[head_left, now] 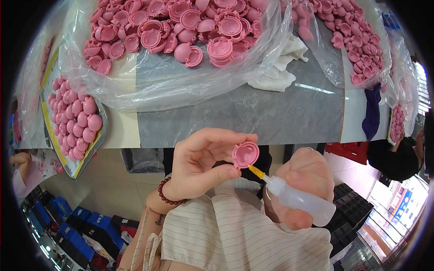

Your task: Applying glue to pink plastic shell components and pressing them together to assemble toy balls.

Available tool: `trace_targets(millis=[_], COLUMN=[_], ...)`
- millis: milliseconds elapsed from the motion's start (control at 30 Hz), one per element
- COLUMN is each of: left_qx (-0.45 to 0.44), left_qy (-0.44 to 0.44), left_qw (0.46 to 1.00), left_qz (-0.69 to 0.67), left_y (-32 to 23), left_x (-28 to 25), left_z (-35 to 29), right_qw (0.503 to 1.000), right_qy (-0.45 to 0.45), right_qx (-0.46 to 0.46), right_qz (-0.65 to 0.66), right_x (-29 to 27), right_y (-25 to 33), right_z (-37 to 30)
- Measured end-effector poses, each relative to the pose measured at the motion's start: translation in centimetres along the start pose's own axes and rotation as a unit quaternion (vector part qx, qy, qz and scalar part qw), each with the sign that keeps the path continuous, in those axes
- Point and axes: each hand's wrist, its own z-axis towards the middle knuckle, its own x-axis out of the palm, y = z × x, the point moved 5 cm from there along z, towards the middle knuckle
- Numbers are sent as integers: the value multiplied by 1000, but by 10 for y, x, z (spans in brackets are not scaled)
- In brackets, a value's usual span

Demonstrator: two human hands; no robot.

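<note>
Between the thumb and fingers of my left hand (199, 160) is a round pink plastic cup-shaped piece (245, 155), its hollow side facing up. My right hand (307, 180) grips a translucent white squeeze bottle (303, 202), tilted with its nozzle up and to the left. The bottle's yellow tip (257, 171) meets the lower rim of the pink piece; whether any liquid comes out is too small to tell. Both hands are in front of the table's near edge, above my lap.
Many loose pink shells (181, 27) lie on clear plastic sheeting (167, 92) across the grey table (239, 119). A tray with a yellow lining (92, 153) holds closed pink balls (74, 117) at left. A white cloth (280, 67) and a dark purple cloth (372, 110) lie to the right.
</note>
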Motion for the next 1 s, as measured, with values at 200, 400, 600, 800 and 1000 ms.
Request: trace_targets(millis=[200, 400, 600, 800, 1000], left_qx=[-23, -15, 15, 78, 137], left_qy=[-52, -45, -35, -21, 2], left_qw=[998, 998, 995, 959, 925], left_qz=[30, 41, 94, 272, 356], left_y=[-1, -3, -7, -17, -18], left_x=[0, 0, 1, 2, 3], left_z=[-3, -4, -3, -5, -4], right_qw=[1000, 998, 999, 1000, 1000], right_qy=[6, -48, -17, -17, -22], right_qx=[9, -47, -30, -24, -7], right_qz=[-15, 6, -13, -5, -9], right_x=[3, -1, 2, 2, 1], right_y=[-5, -4, -4, -4, -5], right_z=[-2, -2, -1, -1, -3])
